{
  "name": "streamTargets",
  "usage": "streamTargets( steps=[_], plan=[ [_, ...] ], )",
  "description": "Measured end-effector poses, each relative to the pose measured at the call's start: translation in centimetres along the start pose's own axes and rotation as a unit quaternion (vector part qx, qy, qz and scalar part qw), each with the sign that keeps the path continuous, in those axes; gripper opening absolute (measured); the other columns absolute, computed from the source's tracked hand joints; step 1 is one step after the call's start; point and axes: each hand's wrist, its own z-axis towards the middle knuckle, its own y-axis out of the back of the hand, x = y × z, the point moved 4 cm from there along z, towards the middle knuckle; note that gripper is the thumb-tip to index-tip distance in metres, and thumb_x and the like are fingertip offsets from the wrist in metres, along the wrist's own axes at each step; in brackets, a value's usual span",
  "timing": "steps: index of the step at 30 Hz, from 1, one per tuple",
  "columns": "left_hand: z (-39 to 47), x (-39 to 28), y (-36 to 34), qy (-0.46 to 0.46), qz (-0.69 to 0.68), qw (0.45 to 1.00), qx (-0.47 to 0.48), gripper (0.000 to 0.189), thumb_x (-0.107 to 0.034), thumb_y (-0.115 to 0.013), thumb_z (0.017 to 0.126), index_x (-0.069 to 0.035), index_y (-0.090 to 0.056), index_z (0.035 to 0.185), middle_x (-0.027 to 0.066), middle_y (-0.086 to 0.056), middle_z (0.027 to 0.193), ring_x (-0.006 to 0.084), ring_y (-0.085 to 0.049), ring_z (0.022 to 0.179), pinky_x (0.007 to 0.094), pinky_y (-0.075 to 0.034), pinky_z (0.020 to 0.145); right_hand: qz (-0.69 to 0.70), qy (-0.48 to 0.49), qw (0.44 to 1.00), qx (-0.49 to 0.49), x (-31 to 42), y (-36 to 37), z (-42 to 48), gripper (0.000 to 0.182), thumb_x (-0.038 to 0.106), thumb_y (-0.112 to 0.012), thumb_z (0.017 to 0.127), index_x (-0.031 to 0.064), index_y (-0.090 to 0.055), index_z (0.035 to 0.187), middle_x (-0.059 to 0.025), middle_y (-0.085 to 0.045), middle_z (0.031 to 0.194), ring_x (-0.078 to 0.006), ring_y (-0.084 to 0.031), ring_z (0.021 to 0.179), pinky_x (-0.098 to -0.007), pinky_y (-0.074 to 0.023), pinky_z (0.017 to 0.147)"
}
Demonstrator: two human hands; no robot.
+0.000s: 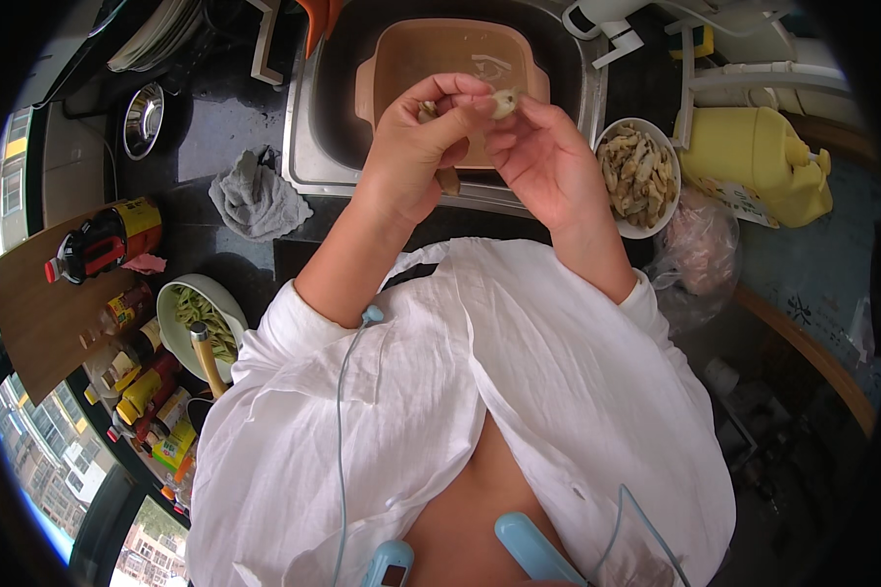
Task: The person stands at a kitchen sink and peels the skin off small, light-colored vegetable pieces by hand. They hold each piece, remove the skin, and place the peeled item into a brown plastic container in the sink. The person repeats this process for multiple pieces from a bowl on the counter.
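My left hand (418, 139) is raised over the sink and pinches a small pale piece of food (505, 105) with a dark spot on it. More brownish pieces (448, 181) stick out of its curled fingers. From the other side, the fingertips of my right hand (547, 158) touch the same pale piece; its lower fingers are partly curled. Below both hands, a peach-coloured plastic basin (383, 55) with water stands in the stainless steel sink (305, 150). Beside my right forearm, a white bowl (635, 232) is full of elongated pale brown food pieces (635, 176).
A white faucet (608, 28) stands behind the sink. To the right are a yellow jug (749, 158) and a plastic bag (697, 253) with pinkish contents. A grey cloth (257, 197), a bowl of green strips (204, 315) and several bottles (128, 238) are at the left.
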Motion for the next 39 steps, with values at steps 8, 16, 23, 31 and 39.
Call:
streamTargets(
  steps=[8, 16, 23, 31, 39],
  plan=[
    [0.8, 0.9, 1.6, 0.015, -0.029, 0.998, 0.055, 0.016, -0.01, -0.066, 0.087, -0.008, -0.061, 0.102, -0.0006, -0.06, 0.087, -0.0001, -0.047, 0.066, 0.0148, -0.027, 0.048, -0.15, 0.093, 0.984, 0.031, 0.5, 0.1, 0.2, 0.008, 0.004, -0.059, 0.089, 0.0023, -0.063, 0.096, -0.0057, -0.063, 0.087, -0.0129, -0.06, 0.078, -0.0244, -0.0501, 0.072],
    [0.5, -0.2, 0.9, -0.025, 0.022, 0.998, 0.046, 0.019, -0.007, -0.069, 0.084, -0.008, -0.06, 0.101, -0.0025, -0.061, 0.087, 0.0004, -0.046, 0.063, 0.0155, -0.027, 0.049, -0.547, 0.373, 0.747, 0.055, 2.2, -2.7, -1.1, 0.022, -0.008, -0.06, 0.083, 0.0011, -0.065, 0.103, -0.006, -0.061, 0.095, -0.0127, -0.062, 0.082, -0.0226, -0.0519, 0.073],
    [0.3, -0.4, 1.1, -0.032, 0.042, 0.998, 0.033, 0.017, -0.006, -0.068, 0.085, -0.007, -0.059, 0.099, -0.0028, -0.061, 0.086, 0.0005, -0.042, 0.059, 0.0158, -0.027, 0.049, -0.673, 0.468, 0.569, 0.056, 3.1, -4.8, -3.2, 0.027, -0.004, -0.073, 0.075, 0.0025, -0.067, 0.1, -0.008, -0.06, 0.091, -0.0161, -0.064, 0.074, -0.0238, -0.0525, 0.065],
    [-0.2, -1.2, 0.3, -0.093, 0.067, 0.992, 0.058, 0.023, -0.005, -0.072, 0.082, -0.005, -0.059, 0.101, 0.0007, -0.065, 0.087, 0.0041, -0.056, 0.078, 0.0173, -0.042, 0.064, -0.522, 0.345, 0.777, 0.07, 2.5, -3.6, -2.0, 0.019, 0.001, -0.073, 0.079, -0.0029, -0.067, 0.096, -0.0071, -0.065, 0.093, -0.0139, -0.065, 0.081, -0.0234, -0.0531, 0.071],
    [-0.5, -1.0, 0.4, -0.16, 0.147, 0.974, 0.056, 0.024, 0.0, -0.071, 0.081, -0.003, -0.057, 0.101, 0.0022, -0.064, 0.089, 0.0082, -0.058, 0.083, 0.021, -0.046, 0.078, -0.458, 0.211, 0.862, 0.058, 2.7, -2.1, -0.9, 0.013, 0.007, -0.068, 0.086, -0.0017, -0.067, 0.096, -0.0065, -0.067, 0.089, -0.0129, -0.065, 0.082, -0.0226, -0.0515, 0.071]
  ],
)
